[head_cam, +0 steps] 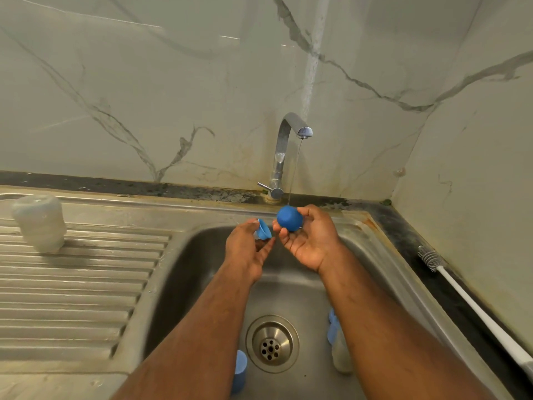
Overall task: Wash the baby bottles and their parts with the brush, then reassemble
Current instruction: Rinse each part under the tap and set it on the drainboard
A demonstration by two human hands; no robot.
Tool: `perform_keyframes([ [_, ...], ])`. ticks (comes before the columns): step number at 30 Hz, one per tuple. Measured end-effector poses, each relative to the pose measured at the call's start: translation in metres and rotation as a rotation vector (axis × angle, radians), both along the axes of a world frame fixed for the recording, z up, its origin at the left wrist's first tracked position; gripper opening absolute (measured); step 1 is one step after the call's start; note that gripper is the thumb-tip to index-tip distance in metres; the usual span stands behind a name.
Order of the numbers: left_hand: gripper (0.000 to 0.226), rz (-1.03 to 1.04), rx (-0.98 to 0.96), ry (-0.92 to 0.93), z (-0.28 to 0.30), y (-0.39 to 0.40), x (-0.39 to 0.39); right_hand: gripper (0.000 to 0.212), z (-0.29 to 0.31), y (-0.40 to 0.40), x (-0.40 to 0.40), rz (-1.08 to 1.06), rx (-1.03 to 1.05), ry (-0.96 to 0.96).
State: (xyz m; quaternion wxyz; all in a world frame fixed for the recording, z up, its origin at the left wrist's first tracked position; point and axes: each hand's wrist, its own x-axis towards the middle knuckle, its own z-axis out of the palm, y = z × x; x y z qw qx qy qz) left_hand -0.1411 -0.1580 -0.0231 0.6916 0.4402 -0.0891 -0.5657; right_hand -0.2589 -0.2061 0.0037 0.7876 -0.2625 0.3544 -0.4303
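Forearms over sink (202,255), right hand (310,241) gripping blue cap (289,218), left hand (245,249) pinching blue ring (264,230)

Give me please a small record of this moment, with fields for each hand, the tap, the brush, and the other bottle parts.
left hand: holds a blue ring over the sink
right hand: grips a blue cap under the water
tap: running, a thin stream falling onto the cap
brush: lies on the dark counter right of the sink, untouched
clear bottle: stands upside down on the drainboard
inside the sink: a blue part left of the drain; a bottle with blue top right of it, partly hidden by the arm
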Motion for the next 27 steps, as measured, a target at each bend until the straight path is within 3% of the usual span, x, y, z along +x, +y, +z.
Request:
perform_keyframes([
  [5,0.023,-0.056,-0.013,0.021,0.0,0.001,-0.001,0.046,0.002,-0.002,-0.005,0.021,0.05,-0.048],
  [9,0.023,-0.105,-0.012,-0.005,0.002,0.0,-0.004,0.04,0.006,-0.008,-0.005,-0.115,0.042,-0.02],
  [14,0.022,-0.148,0.014,-0.043,0.0,-0.004,-0.009,0.013,0.009,-0.029,-0.002,-0.274,-0.35,0.714],
  [17,0.022,-0.166,0.015,-0.038,-0.001,-0.006,-0.01,0.021,0.022,-0.044,0.007,-0.261,-0.645,1.088],
  [20,0.022,-0.179,0.01,-0.03,-0.004,-0.007,-0.012,0.044,0.034,-0.053,0.02,-0.195,-0.898,1.386],
  [27,0.022,-0.176,0.008,-0.02,-0.009,-0.013,-0.011,0.047,0.042,-0.066,0.047,-0.1,-1.087,1.936],
])
